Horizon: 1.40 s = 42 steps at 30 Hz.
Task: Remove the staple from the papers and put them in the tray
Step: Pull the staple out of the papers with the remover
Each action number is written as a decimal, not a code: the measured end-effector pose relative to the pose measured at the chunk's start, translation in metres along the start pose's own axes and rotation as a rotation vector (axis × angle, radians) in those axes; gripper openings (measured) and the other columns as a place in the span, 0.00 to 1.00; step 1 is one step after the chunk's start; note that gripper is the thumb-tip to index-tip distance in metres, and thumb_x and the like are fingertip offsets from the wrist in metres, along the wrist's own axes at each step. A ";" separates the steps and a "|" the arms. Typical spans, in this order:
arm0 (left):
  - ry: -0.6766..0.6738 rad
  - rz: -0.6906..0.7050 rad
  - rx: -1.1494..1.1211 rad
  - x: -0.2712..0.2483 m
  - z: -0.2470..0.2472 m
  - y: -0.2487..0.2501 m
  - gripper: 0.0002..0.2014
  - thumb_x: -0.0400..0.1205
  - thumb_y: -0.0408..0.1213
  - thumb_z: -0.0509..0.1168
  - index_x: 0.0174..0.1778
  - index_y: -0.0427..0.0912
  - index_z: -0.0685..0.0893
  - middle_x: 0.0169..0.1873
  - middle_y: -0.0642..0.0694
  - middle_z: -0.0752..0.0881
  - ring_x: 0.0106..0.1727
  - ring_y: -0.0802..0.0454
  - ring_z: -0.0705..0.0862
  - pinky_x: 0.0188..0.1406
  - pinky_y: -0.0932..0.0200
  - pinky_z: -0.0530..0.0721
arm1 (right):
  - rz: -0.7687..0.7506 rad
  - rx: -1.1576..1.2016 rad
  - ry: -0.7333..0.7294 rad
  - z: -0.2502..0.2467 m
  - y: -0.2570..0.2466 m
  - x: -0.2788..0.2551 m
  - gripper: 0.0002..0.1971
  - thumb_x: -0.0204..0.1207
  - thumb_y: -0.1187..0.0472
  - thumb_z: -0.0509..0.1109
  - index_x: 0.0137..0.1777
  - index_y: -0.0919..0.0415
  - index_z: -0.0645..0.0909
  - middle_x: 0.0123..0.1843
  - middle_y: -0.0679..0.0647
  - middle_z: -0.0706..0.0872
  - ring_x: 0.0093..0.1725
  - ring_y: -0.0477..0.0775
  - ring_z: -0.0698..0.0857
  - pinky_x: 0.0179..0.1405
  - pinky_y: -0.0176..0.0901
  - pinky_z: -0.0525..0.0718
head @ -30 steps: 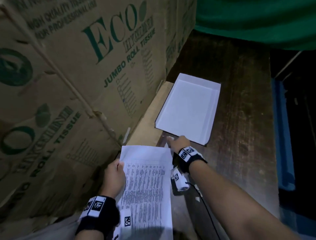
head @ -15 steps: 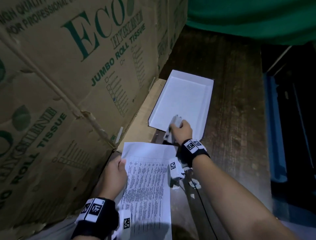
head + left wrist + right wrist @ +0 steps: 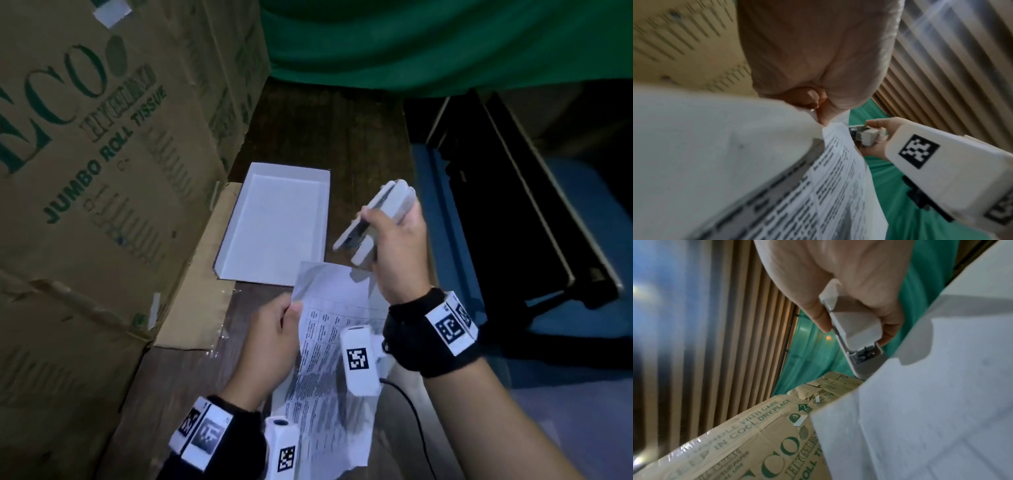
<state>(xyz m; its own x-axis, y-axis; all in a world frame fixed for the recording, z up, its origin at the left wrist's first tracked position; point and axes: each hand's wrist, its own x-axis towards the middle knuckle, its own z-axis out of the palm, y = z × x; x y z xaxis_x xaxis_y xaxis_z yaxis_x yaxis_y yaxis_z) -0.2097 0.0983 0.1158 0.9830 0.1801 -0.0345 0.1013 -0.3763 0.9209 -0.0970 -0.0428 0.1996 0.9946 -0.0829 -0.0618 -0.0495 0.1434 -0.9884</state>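
Right hand (image 3: 397, 253) around stapler (image 3: 375, 221), diagonal.

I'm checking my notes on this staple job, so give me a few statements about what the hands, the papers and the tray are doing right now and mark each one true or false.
1. The right hand holds a grey stapler. True.
2. The papers already lie in the white tray. False: nothing lies in the tray, and the papers are held in front of it.
3. The left hand pinches the papers near their top corner. True.
4. The stapler rests on the wooden table. False: it is lifted in the right hand's grip, above the papers.
5. A cardboard box printed "JUMBO ROLL TISSUE" stands to the left of the tray. True.
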 end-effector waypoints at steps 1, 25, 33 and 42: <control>-0.009 0.001 -0.007 0.000 0.010 0.004 0.18 0.84 0.45 0.54 0.38 0.35 0.80 0.32 0.33 0.85 0.32 0.52 0.76 0.32 0.52 0.75 | -0.021 -0.035 0.019 -0.004 0.000 -0.003 0.16 0.75 0.64 0.68 0.61 0.59 0.71 0.46 0.57 0.80 0.46 0.56 0.83 0.46 0.52 0.86; -0.113 -0.002 -0.007 -0.008 0.071 0.027 0.16 0.87 0.39 0.55 0.36 0.38 0.79 0.26 0.41 0.83 0.28 0.57 0.73 0.28 0.53 0.74 | -0.149 -0.324 0.228 -0.035 0.020 0.000 0.20 0.77 0.48 0.67 0.57 0.66 0.77 0.42 0.51 0.80 0.38 0.46 0.79 0.31 0.26 0.76; -0.107 0.001 -0.006 -0.006 0.069 0.020 0.15 0.87 0.39 0.56 0.38 0.38 0.81 0.32 0.35 0.86 0.31 0.54 0.76 0.32 0.44 0.79 | -0.172 -0.403 0.203 -0.030 0.024 0.001 0.19 0.78 0.47 0.65 0.54 0.64 0.78 0.39 0.47 0.79 0.35 0.40 0.77 0.30 0.17 0.75; -0.127 0.022 0.003 -0.007 0.065 0.022 0.16 0.86 0.36 0.57 0.32 0.39 0.75 0.22 0.54 0.71 0.25 0.60 0.65 0.27 0.61 0.65 | -0.204 -0.384 0.238 -0.024 0.026 -0.001 0.13 0.78 0.47 0.64 0.44 0.58 0.74 0.33 0.43 0.76 0.31 0.40 0.76 0.29 0.18 0.74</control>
<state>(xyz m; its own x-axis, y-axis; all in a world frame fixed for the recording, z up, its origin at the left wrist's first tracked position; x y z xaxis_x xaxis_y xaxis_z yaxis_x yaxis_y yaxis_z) -0.2041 0.0300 0.1112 0.9965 0.0549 -0.0635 0.0797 -0.3816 0.9209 -0.1012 -0.0631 0.1708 0.9414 -0.3008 0.1527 0.0697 -0.2695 -0.9605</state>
